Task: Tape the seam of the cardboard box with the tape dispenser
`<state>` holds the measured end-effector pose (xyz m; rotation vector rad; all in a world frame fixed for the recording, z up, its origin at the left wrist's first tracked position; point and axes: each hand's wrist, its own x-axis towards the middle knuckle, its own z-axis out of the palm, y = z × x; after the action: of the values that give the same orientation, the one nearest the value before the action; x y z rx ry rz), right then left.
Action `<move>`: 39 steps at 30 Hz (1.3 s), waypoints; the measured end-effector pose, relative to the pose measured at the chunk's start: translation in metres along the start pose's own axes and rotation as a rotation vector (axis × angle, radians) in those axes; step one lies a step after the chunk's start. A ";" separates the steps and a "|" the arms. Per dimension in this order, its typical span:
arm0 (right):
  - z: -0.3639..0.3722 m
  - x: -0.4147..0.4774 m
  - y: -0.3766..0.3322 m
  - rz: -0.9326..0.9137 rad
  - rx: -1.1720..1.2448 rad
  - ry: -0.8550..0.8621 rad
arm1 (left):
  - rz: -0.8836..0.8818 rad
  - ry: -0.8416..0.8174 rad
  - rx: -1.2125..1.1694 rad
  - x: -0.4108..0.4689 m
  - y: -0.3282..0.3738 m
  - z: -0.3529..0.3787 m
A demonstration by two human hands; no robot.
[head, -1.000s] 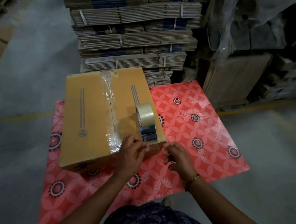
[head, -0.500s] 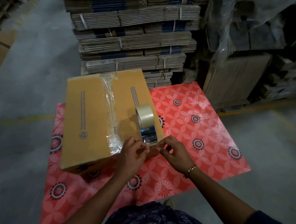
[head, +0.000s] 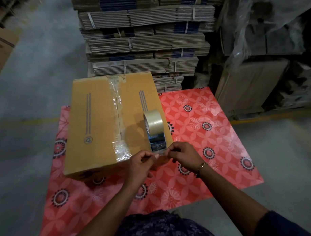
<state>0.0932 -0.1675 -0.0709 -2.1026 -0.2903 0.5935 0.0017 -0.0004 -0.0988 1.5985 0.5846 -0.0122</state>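
A closed brown cardboard box [head: 95,123] lies on a red patterned mat. Clear tape runs along its middle seam [head: 118,115] and wrinkles over the near edge. The tape dispenser [head: 155,132], with a roll of clear tape on top, stands on the box's near right corner. Just in front of it, my left hand [head: 140,164] and my right hand [head: 183,156] each pinch an end of a short strip of clear tape [head: 160,154] that hangs from the dispenser's mouth.
The red mat [head: 204,133] covers the grey concrete floor. Strapped bundles of flat cardboard [head: 145,38] are stacked right behind the box. Plastic-wrapped cartons [head: 265,43] stand at the right, and another carton [head: 0,45] sits at the far left.
My right hand has moved left and up from the mat to the dispenser's mouth and taken hold of the tape end beside my left hand. The box and dispenser have not moved.
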 end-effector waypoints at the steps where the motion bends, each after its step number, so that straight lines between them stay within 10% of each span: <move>1: 0.000 0.001 -0.002 0.022 0.022 -0.002 | -0.024 0.018 -0.020 0.001 0.001 0.002; 32: 0.033 -0.005 0.000 0.276 0.585 0.106 | -0.282 0.199 -0.378 0.002 0.022 0.018; 39: 0.013 -0.003 0.010 0.283 0.588 0.059 | -0.325 -0.040 -0.234 -0.004 0.025 0.011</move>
<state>0.0832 -0.1649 -0.0843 -1.5909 0.2045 0.6823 0.0109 -0.0121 -0.0754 1.2618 0.7796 -0.2104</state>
